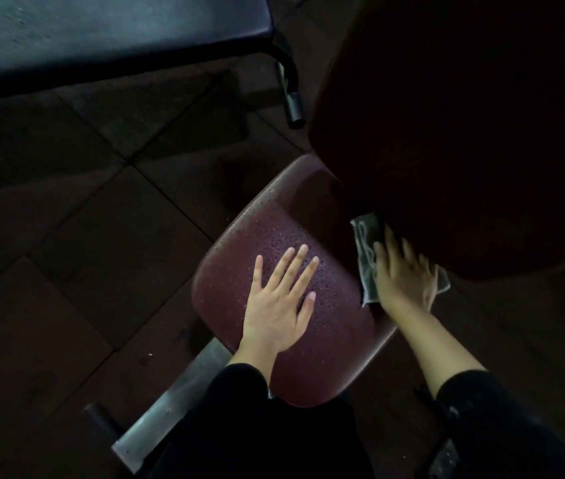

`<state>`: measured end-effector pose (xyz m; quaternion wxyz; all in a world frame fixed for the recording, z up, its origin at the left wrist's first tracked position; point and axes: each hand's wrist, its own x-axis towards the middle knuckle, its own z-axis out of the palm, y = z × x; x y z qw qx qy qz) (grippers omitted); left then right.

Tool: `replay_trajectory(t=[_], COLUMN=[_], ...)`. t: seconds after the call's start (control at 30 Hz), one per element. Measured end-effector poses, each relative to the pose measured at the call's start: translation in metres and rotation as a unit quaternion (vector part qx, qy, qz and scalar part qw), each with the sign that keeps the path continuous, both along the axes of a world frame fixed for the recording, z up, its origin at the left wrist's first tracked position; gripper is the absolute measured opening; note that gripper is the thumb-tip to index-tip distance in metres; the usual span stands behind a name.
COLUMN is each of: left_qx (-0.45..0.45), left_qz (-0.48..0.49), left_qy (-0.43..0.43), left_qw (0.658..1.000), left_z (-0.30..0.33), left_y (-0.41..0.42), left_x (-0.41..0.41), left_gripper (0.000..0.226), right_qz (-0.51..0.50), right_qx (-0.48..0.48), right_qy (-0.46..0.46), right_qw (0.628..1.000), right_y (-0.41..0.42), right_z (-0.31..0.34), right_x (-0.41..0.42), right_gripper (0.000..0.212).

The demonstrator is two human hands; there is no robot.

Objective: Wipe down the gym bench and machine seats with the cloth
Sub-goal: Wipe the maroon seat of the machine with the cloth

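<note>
Two hands: left hand (275,302) flat on wet seat (336,357), right hand (402,274) flat on cloth (365,250).

The dark red padded machine seat (284,236) lies in the centre of the frame, tilted, with small water drops on its surface. The dark red padded backrest (464,133) fills the upper right. The pale grey crumpled cloth (367,243) lies at the right edge of the seat, under the backrest. The black padded gym bench (101,29) is in the upper left
</note>
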<state>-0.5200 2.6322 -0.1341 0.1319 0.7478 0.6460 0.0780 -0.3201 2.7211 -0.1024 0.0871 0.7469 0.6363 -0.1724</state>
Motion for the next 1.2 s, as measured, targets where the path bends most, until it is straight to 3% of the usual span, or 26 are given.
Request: replay_trajectory(t=[0.13, 0.27, 0.4, 0.53, 0.73, 1.0, 1.2], left_qx=[-0.002, 0.005, 0.01, -0.027, -0.032, -0.03, -0.028], left_qz=[0.003, 0.026, 0.097, 0.15, 0.158, 0.16, 0.155], left_qy=[-0.01, -0.023, -0.007, 0.006, -0.006, -0.012, -0.021], left_qw=[1.0, 0.999, 0.995, 0.988, 0.987, 0.987, 0.987], left_z=[0.0, 0.004, 0.006, 0.002, -0.002, -0.006, -0.003], left_y=[0.0, 0.003, 0.018, 0.035, 0.036, 0.036, 0.036], left_x=[-0.001, -0.009, -0.032, -0.054, -0.056, -0.057, -0.058], left_gripper=[0.055, 0.054, 0.055, 0.06, 0.062, 0.062, 0.062], right_qz=[0.003, 0.122, 0.249, 0.299, 0.378, 0.337, 0.218], right_qx=[0.024, 0.019, 0.034, 0.004, 0.019, 0.052, 0.033], right_qy=[0.004, 0.015, 0.025, 0.022, 0.014, 0.022, 0.153], right_qw=[1.0, 0.992, 0.968, 0.954, 0.926, 0.94, 0.963], right_y=[-0.046, -0.064, -0.025, 0.028, 0.04, 0.066, 0.098], right_z=[-0.001, -0.001, -0.005, -0.001, -0.008, -0.018, -0.014], right_x=[0.008, -0.025, -0.075, -0.112, -0.083, -0.102, -0.096], right_gripper=[0.058, 0.06, 0.056, 0.057, 0.066, 0.063, 0.054])
